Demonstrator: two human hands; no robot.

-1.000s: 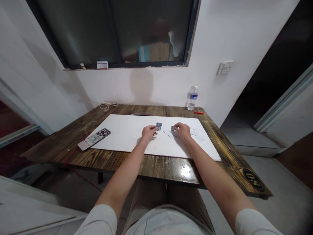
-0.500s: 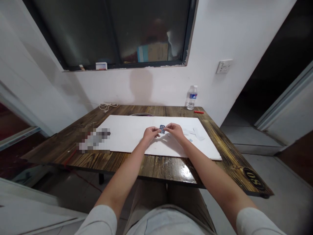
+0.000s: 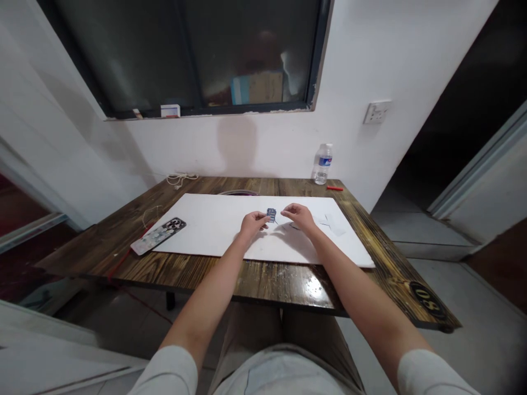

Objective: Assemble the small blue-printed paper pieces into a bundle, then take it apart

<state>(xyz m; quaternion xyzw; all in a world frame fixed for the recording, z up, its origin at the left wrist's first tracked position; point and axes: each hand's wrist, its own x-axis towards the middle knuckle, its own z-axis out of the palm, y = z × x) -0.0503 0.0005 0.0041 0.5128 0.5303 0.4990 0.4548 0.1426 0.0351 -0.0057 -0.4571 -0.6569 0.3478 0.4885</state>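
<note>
Over the white board [image 3: 214,230], my left hand [image 3: 252,225] pinches a small, flat, dark-blue piece [image 3: 272,214] with pale bars. Its exact kind is too small to make out. To its right, my right hand [image 3: 300,218] is closed in a pinch, with a narrow gap between it and the blue piece. Whatever those right fingertips hold, if anything, is too small to see. White paper scraps [image 3: 334,224] lie on the board beyond my right hand, partly hidden by it.
A phone in a patterned case [image 3: 158,236] lies across the board's left edge. At the back of the wooden table [image 3: 284,185] are a white cable [image 3: 181,177], a water bottle [image 3: 323,164] and a red pen-like stick [image 3: 335,188]. A wall and window stand behind.
My right hand has let go of the blue piece and drawn slightly right. My left hand keeps hold of it, moved slightly left and up.
</note>
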